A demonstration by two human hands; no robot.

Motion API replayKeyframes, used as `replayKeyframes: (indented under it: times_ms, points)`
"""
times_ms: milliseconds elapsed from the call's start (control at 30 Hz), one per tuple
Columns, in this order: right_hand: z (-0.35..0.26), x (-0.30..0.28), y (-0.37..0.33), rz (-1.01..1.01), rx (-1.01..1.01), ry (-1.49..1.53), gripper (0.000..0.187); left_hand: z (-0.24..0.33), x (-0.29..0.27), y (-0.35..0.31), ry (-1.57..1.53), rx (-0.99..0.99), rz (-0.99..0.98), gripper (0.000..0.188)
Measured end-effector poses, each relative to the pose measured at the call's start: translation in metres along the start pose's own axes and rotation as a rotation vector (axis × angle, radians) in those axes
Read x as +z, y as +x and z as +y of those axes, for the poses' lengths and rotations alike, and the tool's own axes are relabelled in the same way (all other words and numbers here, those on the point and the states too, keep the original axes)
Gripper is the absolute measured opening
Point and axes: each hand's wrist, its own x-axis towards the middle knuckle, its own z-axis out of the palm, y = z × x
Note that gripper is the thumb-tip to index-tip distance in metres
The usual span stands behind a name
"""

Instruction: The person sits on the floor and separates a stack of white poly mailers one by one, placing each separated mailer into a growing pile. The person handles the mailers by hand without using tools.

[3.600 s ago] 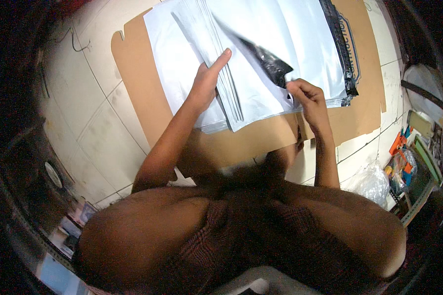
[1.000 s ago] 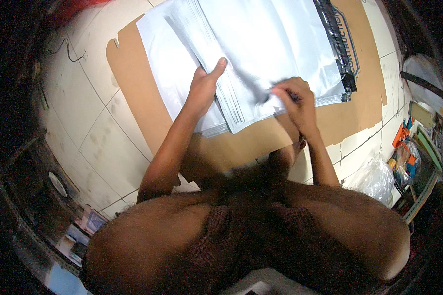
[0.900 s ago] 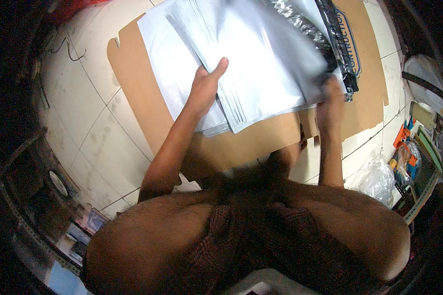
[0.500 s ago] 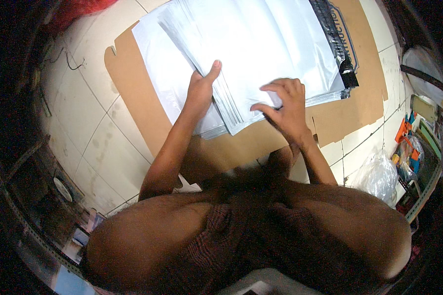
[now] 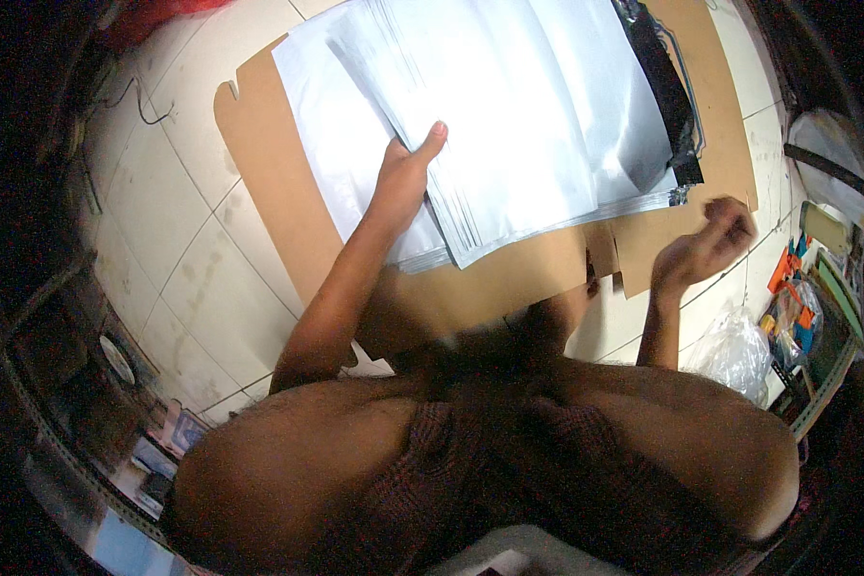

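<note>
Clamping white sheets (image 5: 509,125) is the left hand (image 5: 408,182); the right hand (image 5: 708,248), blurred, hangs near cardboard (image 5: 638,245), its grip unclear.

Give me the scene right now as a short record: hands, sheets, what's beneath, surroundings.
left hand: grips left edge of upper stack, thumb on top
right hand: off the stacks, to their right; fingers curled, blurred, contents unclear
upper stack: white sheets, fanned along the left edge
lower stack: white, showing left of the upper one
black strip: at the sheets' right end
beneath: brown cardboard on tiled floor
right side: clear plastic bag
</note>
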Motion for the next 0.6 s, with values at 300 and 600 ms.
replayKeyframes:
  times_ms: [300,600]
  points:
    - [-0.039,0.065,-0.072,-0.931,-0.174,-0.156,0.018,0.005,0.007,-0.003,-0.09,-0.025,-0.032,0.058]
    - [0.044,0.009,-0.027,-0.631,0.322,-0.372,0.017,0.004,-0.001,-0.004,-0.052,-0.026,-0.029,0.058]
